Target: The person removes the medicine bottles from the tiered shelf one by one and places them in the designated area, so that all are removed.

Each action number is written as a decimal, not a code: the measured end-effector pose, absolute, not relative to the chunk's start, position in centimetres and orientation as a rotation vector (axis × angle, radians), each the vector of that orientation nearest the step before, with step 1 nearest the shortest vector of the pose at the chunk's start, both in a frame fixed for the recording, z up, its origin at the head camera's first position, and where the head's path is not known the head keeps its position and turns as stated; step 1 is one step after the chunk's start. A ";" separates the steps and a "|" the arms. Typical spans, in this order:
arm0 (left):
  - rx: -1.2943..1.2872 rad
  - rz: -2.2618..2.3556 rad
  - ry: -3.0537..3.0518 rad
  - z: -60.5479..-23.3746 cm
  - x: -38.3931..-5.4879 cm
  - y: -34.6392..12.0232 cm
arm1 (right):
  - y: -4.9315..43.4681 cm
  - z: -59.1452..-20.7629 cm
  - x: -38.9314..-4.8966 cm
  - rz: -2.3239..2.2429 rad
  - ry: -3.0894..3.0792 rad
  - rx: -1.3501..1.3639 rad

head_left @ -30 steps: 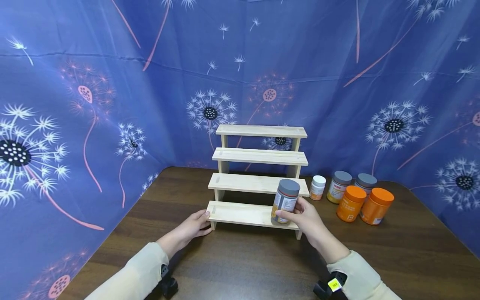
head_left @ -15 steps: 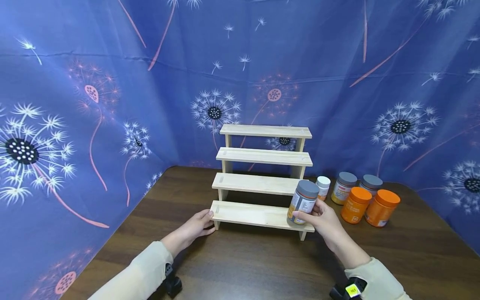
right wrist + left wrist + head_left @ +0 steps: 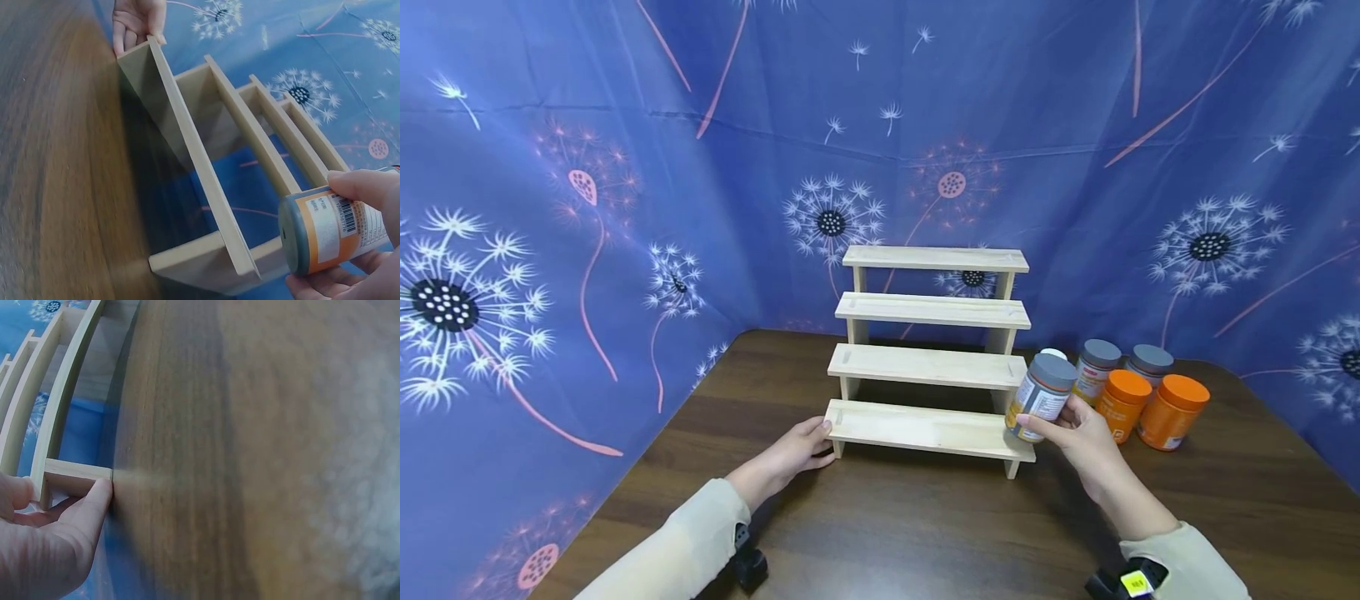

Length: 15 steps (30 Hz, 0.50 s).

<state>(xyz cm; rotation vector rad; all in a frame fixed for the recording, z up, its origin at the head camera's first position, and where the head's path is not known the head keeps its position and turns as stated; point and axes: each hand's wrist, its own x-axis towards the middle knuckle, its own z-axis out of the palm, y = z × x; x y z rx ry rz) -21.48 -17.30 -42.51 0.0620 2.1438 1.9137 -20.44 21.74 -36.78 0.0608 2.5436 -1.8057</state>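
A four-step wooden display stand (image 3: 917, 423) stands on the table. At the left end of its lowest step, my left hand (image 3: 792, 452) grips the board, thumb on top and fingers at the side support (image 3: 75, 476). My right hand (image 3: 1088, 443) holds a supplement jar (image 3: 1036, 402) with a grey lid and a white and orange label, thumb across its front. The jar is slightly tilted at the right end of the lowest step. From the right wrist, the jar's grey base (image 3: 292, 236) appears raised, beside the step's end; whether they touch I cannot tell.
Right of the stand, two grey-lidded jars (image 3: 1097, 367) (image 3: 1148, 362) stand behind two orange jars (image 3: 1123, 404) (image 3: 1174, 412). A white-lidded bottle (image 3: 1054, 353) is mostly hidden behind the held jar. A blue dandelion-print cloth (image 3: 880, 167) hangs behind the brown wooden table (image 3: 880, 525).
My right hand has carried the jar rightward along the lowest step to its right end, and the jar now covers most of the white-lidded bottle. The left hand keeps its grip; the view has shifted slightly.
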 end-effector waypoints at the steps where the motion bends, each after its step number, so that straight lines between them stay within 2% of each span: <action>1: 0.062 1.914 2.141 -42.5 -21.4 -17.2 | 22.0 -36.8 -20.4 -1.800 2.561 0.075; 15: 0.077 1.911 2.154 -42.5 -21.4 -17.1 | 24.0 -37.0 -21.3 -1.775 2.632 0.162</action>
